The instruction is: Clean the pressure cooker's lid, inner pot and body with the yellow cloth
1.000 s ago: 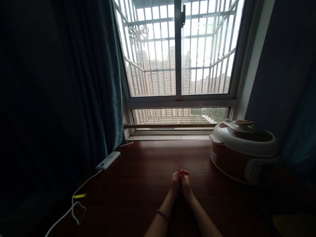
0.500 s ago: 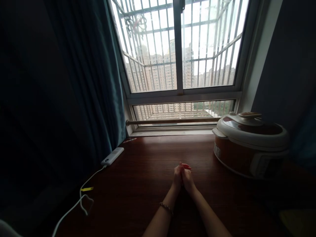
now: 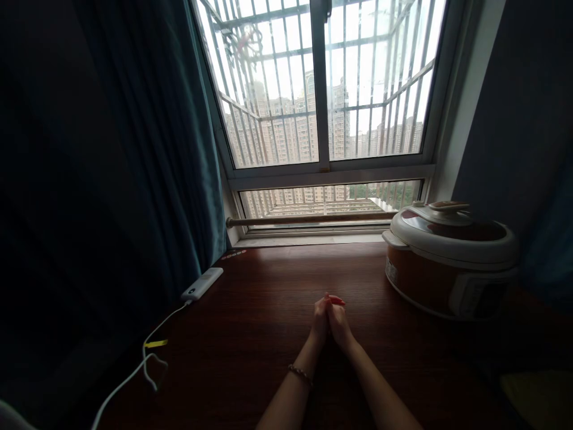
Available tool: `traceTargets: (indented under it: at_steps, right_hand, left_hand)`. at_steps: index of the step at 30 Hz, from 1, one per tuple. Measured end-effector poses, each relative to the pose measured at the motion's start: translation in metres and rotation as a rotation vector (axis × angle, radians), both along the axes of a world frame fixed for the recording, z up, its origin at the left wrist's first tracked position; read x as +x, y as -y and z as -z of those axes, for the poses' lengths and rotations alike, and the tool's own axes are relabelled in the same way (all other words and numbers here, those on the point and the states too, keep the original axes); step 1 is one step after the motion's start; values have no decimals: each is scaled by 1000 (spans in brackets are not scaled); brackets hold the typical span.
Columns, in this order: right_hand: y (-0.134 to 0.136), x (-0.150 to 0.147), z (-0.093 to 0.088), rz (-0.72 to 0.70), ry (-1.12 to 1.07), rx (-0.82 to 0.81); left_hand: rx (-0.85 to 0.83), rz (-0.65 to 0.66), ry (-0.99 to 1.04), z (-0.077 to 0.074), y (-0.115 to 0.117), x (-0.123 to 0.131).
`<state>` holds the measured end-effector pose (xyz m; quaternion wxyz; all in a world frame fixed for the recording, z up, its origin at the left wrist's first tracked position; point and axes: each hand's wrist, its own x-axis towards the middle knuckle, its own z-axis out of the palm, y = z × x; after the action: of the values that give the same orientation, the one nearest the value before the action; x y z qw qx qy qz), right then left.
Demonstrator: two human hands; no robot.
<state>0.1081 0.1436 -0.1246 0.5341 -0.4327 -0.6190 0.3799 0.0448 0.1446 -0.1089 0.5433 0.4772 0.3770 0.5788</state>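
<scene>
In the head view my left hand and my right hand are clasped together over the dark reddish-brown wooden tabletop. Their fingers are closed and folded against each other, with some reddish fingertips showing at the top. No object shows in either hand, though the space between the palms is hidden. A beaded bracelet circles my left wrist. Both forearms reach in from the bottom edge.
An orange-and-white electric cooker with a lid stands at the right. On the left lies a white power bank with a white cable and yellow tag. Behind are a barred window and a blue curtain.
The whole view has shifted very slightly, with the scene moving a little to the left. My hands stay clasped in the same pose.
</scene>
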Motion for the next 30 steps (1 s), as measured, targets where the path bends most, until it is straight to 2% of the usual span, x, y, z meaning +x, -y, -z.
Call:
traceTargets:
  at_steps: [10,30]
  right_hand:
    - [-1,1,2,-16,-4,-7]
    - [-1,0,0,-47,-56,6]
  left_hand:
    - [20,-8,1,-6,2,1]
    - [57,5,2,-3,-1,0]
